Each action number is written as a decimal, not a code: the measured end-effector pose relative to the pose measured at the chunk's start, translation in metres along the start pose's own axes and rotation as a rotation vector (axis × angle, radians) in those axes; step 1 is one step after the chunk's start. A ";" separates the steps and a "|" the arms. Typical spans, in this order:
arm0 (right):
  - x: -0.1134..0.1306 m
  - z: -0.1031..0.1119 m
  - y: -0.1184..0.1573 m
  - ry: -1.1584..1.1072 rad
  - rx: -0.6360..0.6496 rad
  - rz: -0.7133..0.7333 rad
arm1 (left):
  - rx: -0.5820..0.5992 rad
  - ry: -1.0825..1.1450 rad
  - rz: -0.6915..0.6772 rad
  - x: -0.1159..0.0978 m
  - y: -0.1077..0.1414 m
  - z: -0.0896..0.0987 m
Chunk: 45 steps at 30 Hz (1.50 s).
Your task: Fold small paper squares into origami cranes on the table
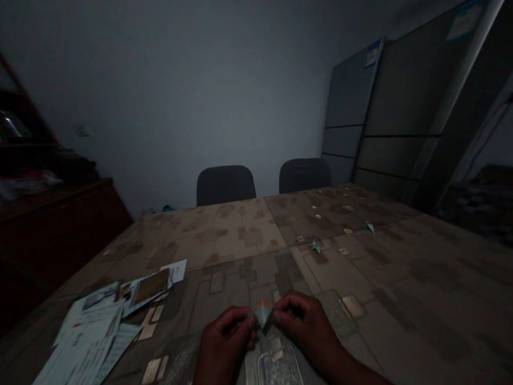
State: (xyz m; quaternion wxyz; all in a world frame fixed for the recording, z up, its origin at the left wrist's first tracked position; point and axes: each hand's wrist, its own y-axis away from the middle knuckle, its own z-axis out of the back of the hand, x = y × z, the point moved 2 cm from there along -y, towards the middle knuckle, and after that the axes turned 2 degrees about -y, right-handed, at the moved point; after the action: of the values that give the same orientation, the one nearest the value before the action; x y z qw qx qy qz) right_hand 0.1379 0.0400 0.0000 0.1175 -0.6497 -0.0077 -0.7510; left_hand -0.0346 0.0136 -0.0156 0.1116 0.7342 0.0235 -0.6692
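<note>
the paper [263,314] is sitting between the two hands near the front edge of view, over the table [216,251]. it is showing a small kite shape, orange at top, pale below, point aiming at the wearer. whether it is touching the table, cannot tell.

left hand [228,339] is pinching its left corner, thumb against finger; right hand [304,323] is pinching the right corner the same way. to be doing this well, both hands should probably be pressing evenly, keeping the corners level and the point centred between them. pulling outward could be straining thin paper, so a light grip is likely serving better. the dim light is probably making edges hard to line up, so checking them before creasing is seeming wise.

counts: one paper is being held. two small folded pieces are standing or lying farther off to the right, a nearer one [316,246] and a farther one [370,228], well apart from each other. one pile [90,326] of sheets and cards is lying at left; it is overlapping, so no sure count. two chairs are standing behind the far edge, one left [225,184], one right [305,175]. one socket [81,130] is showing on the wall [192,91].
</note>
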 end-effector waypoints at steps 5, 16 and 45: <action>-0.003 0.001 0.000 -0.008 0.006 -0.006 | -0.042 0.025 0.011 -0.003 0.002 0.000; 0.008 0.012 0.002 -0.098 -0.058 0.024 | -0.076 -0.140 -0.294 -0.035 0.015 -0.011; 0.000 0.012 -0.003 -0.126 -0.029 -0.078 | -0.017 0.124 0.091 -0.008 -0.009 -0.013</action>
State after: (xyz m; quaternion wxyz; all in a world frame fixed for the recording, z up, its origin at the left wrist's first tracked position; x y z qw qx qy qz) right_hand 0.1492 0.0449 0.0020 0.0783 -0.6964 -0.0295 -0.7127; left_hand -0.0240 0.0256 -0.0077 0.1462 0.7738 0.0026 -0.6164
